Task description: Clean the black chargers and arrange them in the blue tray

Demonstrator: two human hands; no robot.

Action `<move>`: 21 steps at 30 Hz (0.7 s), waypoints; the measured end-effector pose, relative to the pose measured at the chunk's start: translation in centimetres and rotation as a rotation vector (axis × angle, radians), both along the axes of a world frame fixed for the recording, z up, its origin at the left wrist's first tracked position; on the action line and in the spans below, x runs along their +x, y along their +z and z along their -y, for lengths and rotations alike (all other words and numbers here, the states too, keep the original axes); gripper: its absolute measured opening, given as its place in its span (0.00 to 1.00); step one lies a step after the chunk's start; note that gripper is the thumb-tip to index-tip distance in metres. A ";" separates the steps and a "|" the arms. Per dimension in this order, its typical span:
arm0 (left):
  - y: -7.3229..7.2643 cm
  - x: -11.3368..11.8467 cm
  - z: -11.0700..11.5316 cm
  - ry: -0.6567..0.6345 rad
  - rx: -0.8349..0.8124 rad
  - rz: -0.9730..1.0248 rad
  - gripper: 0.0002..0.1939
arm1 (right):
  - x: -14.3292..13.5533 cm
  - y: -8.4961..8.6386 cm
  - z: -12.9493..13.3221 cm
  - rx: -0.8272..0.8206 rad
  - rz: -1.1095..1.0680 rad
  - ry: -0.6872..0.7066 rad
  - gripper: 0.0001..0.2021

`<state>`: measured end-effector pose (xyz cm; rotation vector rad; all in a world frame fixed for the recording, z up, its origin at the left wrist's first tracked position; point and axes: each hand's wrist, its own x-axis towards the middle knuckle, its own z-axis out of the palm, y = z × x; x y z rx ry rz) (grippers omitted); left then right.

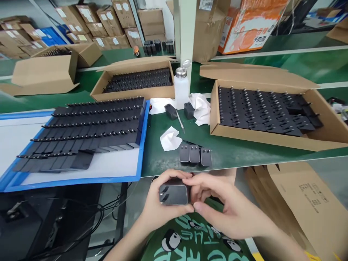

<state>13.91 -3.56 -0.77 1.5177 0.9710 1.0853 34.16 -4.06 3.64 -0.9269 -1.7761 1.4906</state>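
Near the front edge of the green table (157, 159), my left hand (160, 206) is wrapped round a black adapter (174, 194), its glossy face turned up. The fingers and thumb of my right hand (217, 203) touch the adapter's right end; whether they hold anything small there is hidden. Just beyond my hands lie three black adapters (194, 154) side by side, pins up. Farther back, two more dark blocks, one on the left (170, 111) and one on the right (189, 110), stand near a white pump bottle (181, 87).
A blue-edged tray (143, 145) with rows of adapters sits at the left. An open carton (252, 137) of adapters stands at the right, another (136, 92) behind. Crumpled tissue (170, 139) and a thin pointed tool (180, 120) lie mid-table. Cardboard (312, 206) leans at lower right.
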 end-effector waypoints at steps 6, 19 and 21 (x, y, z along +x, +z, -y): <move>-2.6 -4.1 -1.2 0.223 0.010 -0.207 0.20 | 1.5 -3.0 -0.7 0.186 0.302 -0.392 0.18; -3.7 -3.5 -5.4 -0.037 0.043 -0.317 0.18 | 0.8 -2.9 -19.1 0.205 1.121 0.347 0.07; -3.9 -3.6 -5.3 -0.035 0.028 -0.302 0.21 | 0.2 -3.2 -19.5 0.318 1.197 0.448 0.07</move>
